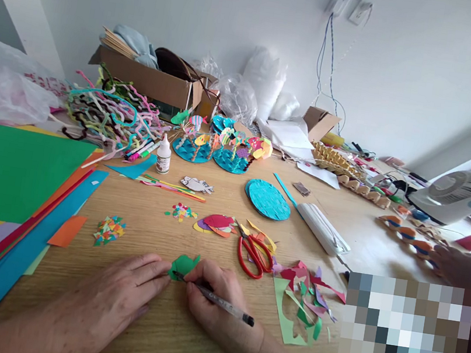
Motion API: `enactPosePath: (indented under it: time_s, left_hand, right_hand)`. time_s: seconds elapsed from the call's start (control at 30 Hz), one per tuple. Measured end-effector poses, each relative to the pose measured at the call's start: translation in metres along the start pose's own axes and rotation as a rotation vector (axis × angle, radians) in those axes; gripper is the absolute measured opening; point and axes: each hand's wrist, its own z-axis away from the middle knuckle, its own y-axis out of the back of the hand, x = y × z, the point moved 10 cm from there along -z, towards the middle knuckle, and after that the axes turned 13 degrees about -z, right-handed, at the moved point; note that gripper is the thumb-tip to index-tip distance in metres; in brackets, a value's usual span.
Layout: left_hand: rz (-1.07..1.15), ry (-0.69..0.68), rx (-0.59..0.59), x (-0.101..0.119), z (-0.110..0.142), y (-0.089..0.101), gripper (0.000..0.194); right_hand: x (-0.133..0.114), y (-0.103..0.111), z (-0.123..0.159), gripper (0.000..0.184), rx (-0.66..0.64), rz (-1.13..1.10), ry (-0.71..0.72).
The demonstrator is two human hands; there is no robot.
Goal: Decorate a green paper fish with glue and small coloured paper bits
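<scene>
A small green paper cutout [184, 265] lies on the wooden table [175, 344] near the front edge. My left hand [112, 294] lies flat beside it, fingers stretched, fingertips pressing the cutout's left edge. My right hand [216, 303] is closed round a pen [217, 299] whose tip touches the green cutout. Red-handled scissors [253, 253] lie just beyond my right hand.
Stacked coloured paper sheets [2, 195] cover the left. Paper scraps [302, 304] lie right of my hand. Further back are a glue bottle [163, 155], teal discs [267, 199], pipe cleaners [107, 113], cardboard boxes [153, 78] and a fan [463, 196]. Another person's hand [461, 266] rests at right.
</scene>
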Motion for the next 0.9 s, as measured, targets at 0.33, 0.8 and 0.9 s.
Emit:
enactPosePath:
  time_s: [0.33, 0.8, 0.9]
  left_hand:
    - [0.005, 0.004, -0.007, 0.0003, -0.0023, 0.0012, 0.05]
    - [-0.059, -0.023, 0.009, 0.0031, -0.0011, 0.0014, 0.049]
    - [-0.072, -0.026, -0.013, 0.0034, 0.0001, -0.0012, 0.049]
  right_hand:
    - [-0.0008, 0.001, 0.0002, 0.011, 0.008, 0.014, 0.008]
    - [-0.0021, 0.0007, -0.0001, 0.012, 0.005, 0.01, 0.011]
    - [-0.0023, 0.0013, -0.0003, 0.012, 0.01, 0.011, 0.002]
